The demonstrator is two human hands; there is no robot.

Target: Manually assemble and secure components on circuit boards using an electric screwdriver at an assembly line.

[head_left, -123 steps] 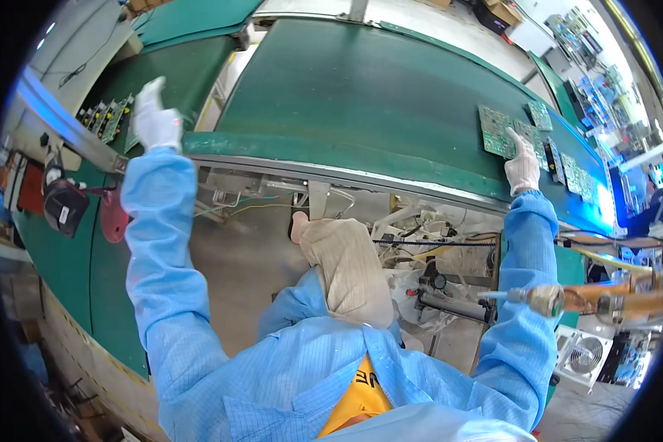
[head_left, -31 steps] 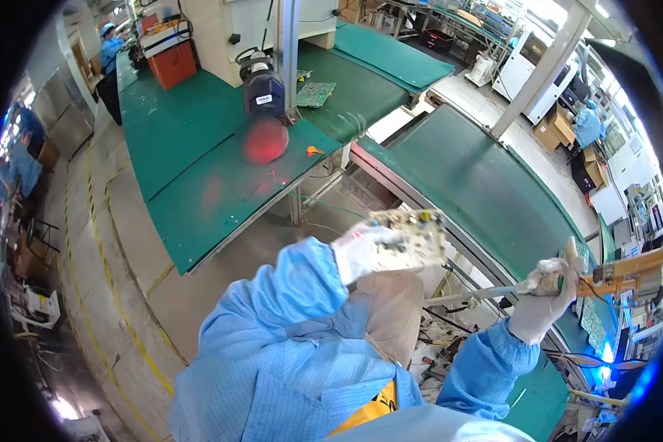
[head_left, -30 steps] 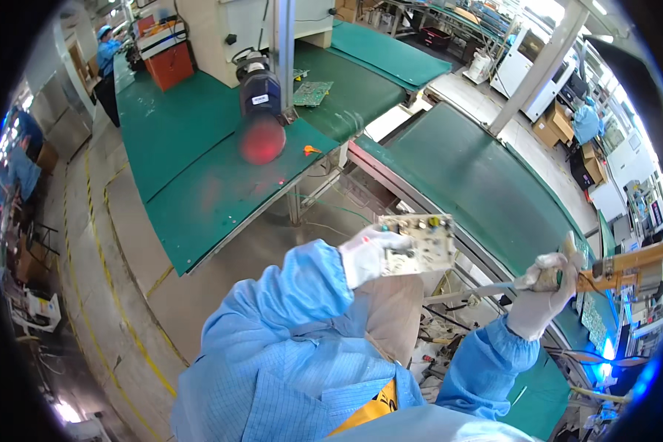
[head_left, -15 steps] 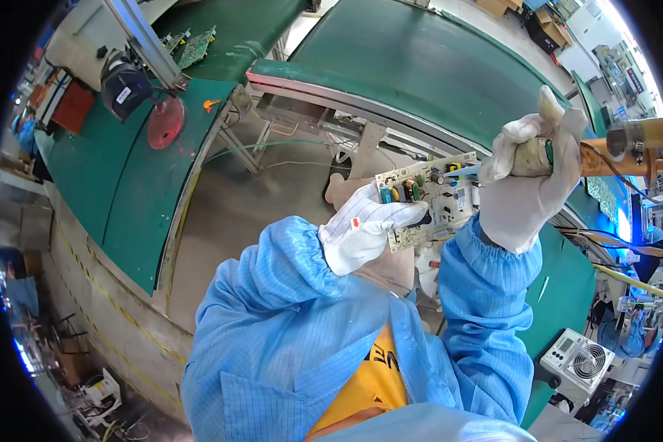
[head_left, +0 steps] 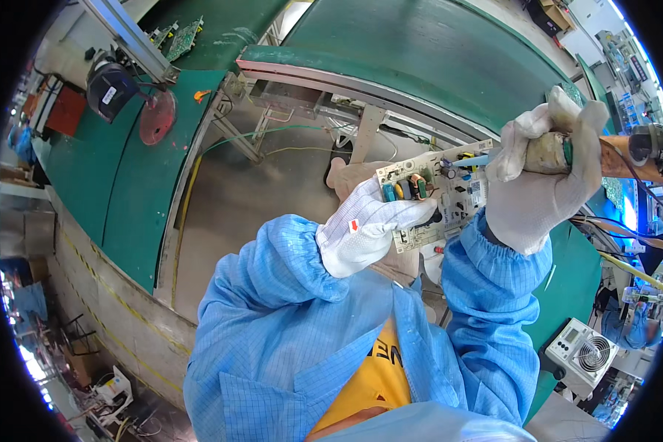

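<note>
My left hand (head_left: 372, 230), in a white glove, grips a pale circuit board (head_left: 460, 199) by its left side, thumb on top. The board is tilted and carries blue, yellow and black components, and a coil. My gloved right hand (head_left: 541, 173) is closed round a thick beige tool (head_left: 546, 153) with a green edge. A light blue tapered tip (head_left: 473, 160) sticks out left of that hand, over the board's upper right part. Whether it touches the board I cannot tell. An orange-brown cylinder (head_left: 615, 156) lies right behind the right hand; any link to the tool is hidden.
A green-topped conveyor (head_left: 420, 48) runs across the far side. Another green bench (head_left: 144, 199), with a black device (head_left: 110, 90) on it, is at left. At lower right stands a white box with a fan (head_left: 582, 355). Cables (head_left: 637, 274) hang at right.
The view has shifted slightly. My right hand, with the tool, and the board have moved a little to the right in the picture. Both hands keep their grip.
</note>
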